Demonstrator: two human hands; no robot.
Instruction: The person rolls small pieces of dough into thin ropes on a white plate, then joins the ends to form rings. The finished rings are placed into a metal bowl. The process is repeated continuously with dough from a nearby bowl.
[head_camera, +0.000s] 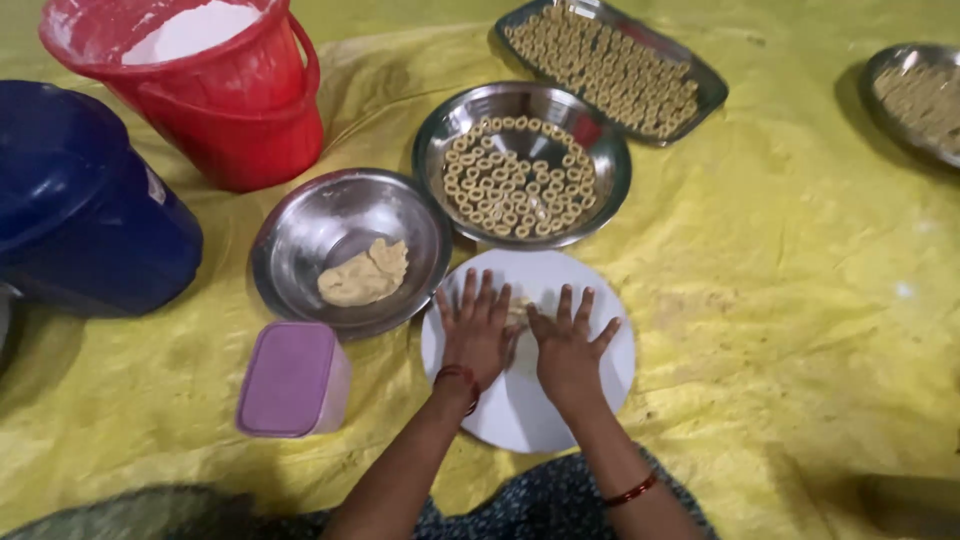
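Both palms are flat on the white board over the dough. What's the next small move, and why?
Probably roll forward: the left hand and right hand lie flat on the white board with a thin dough piece between them, not yet ring-shaped like those in the steel bowl.

shiny metal bowl (300, 240), matt white board (600, 370), crinkled yellow plastic sheet (800, 300).

Whatever's under the left hand (477, 332) and right hand (567, 347) is staying hidden; the far-right tray (915, 95) and blue tub (85, 205) are getting cropped off.
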